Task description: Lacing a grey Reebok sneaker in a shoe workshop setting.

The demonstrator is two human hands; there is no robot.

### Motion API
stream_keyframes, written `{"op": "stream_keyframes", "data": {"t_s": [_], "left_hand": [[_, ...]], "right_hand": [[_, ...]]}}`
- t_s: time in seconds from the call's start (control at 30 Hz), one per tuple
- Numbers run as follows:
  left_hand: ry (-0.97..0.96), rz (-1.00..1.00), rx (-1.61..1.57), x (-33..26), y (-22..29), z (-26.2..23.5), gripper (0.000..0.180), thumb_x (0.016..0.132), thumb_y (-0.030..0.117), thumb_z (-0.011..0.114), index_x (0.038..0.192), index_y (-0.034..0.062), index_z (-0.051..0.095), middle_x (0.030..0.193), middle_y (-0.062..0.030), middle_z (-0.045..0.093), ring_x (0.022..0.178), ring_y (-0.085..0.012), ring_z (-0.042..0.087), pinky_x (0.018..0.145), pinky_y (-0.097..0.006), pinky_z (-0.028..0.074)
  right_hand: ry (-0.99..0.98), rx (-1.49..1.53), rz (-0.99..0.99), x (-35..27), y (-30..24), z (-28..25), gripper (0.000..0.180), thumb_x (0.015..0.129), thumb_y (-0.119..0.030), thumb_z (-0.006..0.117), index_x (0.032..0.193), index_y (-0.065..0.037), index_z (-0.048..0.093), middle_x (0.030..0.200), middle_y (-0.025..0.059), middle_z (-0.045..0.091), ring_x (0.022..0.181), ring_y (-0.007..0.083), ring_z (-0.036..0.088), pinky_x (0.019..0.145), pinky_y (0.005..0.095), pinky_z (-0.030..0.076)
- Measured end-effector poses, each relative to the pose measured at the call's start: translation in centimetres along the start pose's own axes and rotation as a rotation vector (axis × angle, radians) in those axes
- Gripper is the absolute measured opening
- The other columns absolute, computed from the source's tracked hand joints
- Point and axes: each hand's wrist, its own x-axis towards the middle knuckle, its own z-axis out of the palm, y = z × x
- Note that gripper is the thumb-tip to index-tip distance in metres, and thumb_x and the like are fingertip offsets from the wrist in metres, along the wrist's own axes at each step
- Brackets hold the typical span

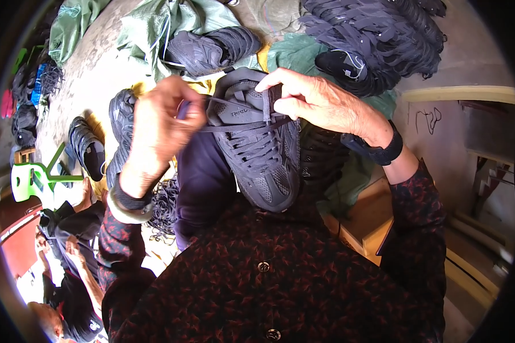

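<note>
A black sneaker (263, 166) rests on my lap, its toe toward me and its opening facing away. Flat black laces cross its front through the eyelets. My left hand (169, 117) is closed in a pinch on a shoelace (229, 128), pulled out taut to the left of the shoe; its fingers are a little blurred. At the shoe's upper right edge is my right hand (323, 103), with index finger and thumb curled round the eyelet edge beside the tongue (237, 114). Part of the lace stands up by those fingertips.
Black shoes (212, 48) lie beyond my hands on green sacking (149, 34), with a large heap of them (377, 34) at far right. More shoes (87, 146) stand at left near a green plastic stool (34, 177). Another person (74, 274) sits at lower left. A wooden box (366, 217) is at right.
</note>
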Motion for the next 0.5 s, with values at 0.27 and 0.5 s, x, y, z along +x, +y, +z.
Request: {"op": "stream_keyframes", "data": {"t_s": [0.27,0.5], "left_hand": [[0.35,-0.235,0.053,-7.2,-15.1,-12.4,0.007,0.091,0.006,0.068,0.087,0.0072,0.063,0.072,0.0053,0.055,0.066,-0.0021,0.046,0.062,-0.019,0.04],[0.464,-0.281,-0.358,-10.7,-16.4,-12.2,0.013,0.095,0.02,0.072,0.097,0.0084,0.067,0.088,0.0038,0.064,0.08,-0.005,0.057,0.076,-0.022,0.045]], "right_hand": [[-0.003,0.044,0.032,0.5,-1.1,0.7,0.029,0.103,-0.018,0.052,0.131,-0.013,0.056,0.074,0.0005,0.05,0.068,0.0101,0.053,0.068,0.0296,0.047],[0.053,0.101,0.088,0.7,-1.8,1.4,0.028,0.102,-0.021,0.05,0.128,-0.009,0.055,0.081,0.0071,0.059,0.071,0.0182,0.06,0.071,0.0342,0.05]]}}
